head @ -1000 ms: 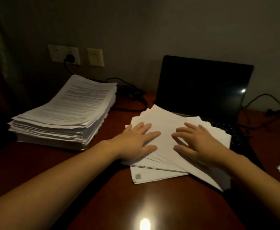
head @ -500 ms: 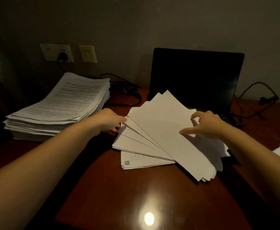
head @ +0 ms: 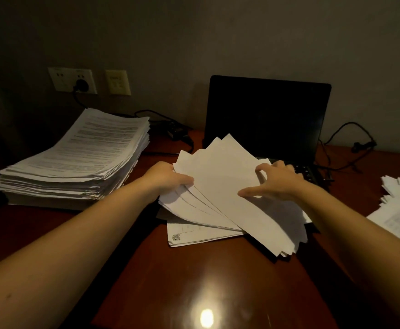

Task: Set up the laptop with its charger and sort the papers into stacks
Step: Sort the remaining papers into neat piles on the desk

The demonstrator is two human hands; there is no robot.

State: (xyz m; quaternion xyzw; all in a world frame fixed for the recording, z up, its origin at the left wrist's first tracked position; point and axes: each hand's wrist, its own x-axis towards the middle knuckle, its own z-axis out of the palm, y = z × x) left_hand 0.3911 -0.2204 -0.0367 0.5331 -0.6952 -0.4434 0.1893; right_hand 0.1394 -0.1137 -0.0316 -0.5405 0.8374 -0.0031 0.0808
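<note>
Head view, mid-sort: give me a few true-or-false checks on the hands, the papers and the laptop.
1. The left hand grips the left edge of the fanned papers. True.
2. The laptop is closed. False: its lid is up and the screen is dark.
3. A plug sits in the outlet on the wall. True.
4. The tall stack stands right of the laptop. False: it stands to the left.
5. The right hand lies flat on the keyboard. False: its curled fingers hold the right side of the fanned papers.
</note>
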